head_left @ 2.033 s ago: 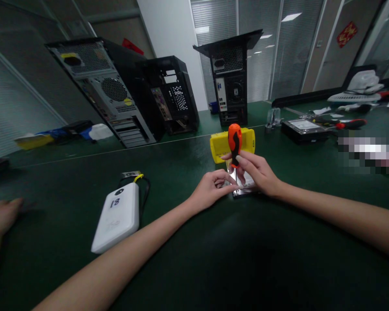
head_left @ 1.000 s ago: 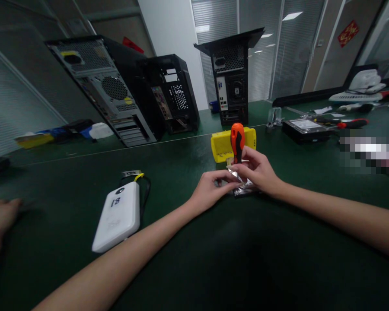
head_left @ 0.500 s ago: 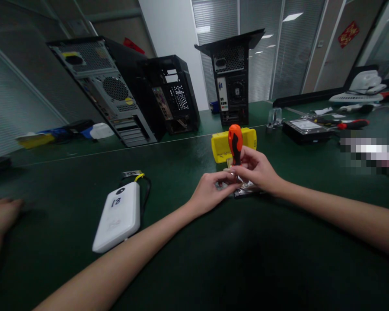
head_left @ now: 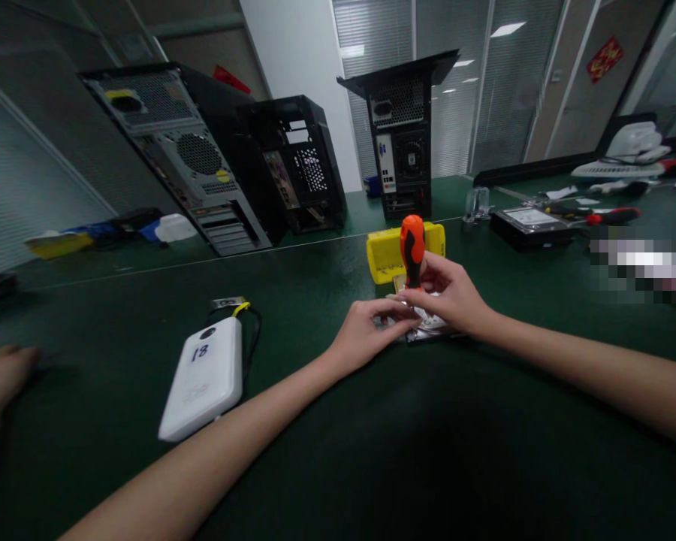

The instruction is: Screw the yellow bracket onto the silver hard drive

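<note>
An orange and black screwdriver (head_left: 412, 244) stands nearly upright, and the fingers of my right hand (head_left: 454, 297) are closed on the lower part of its handle. Under both hands lies a silvery hard drive (head_left: 431, 327), partly covered by my fingers. My left hand (head_left: 366, 334) reaches in from the left, its thumb and fingers pinched together by the screwdriver's shaft; what they grip is too small to make out. Just behind the drive sits an open yellow box (head_left: 386, 255) with small bits in it.
A white power bank (head_left: 206, 379) marked 18 lies left of my forearm. Computer cases (head_left: 233, 150) (head_left: 402, 150) stand at the back. Another hard drive (head_left: 532, 222) and tools lie right. Another person's hand (head_left: 3, 372) rests at the left edge.
The screwdriver's handle and my right hand have shifted slightly to the right. A little more of the hard drive shows between my hands. My left hand has hardly moved.
</note>
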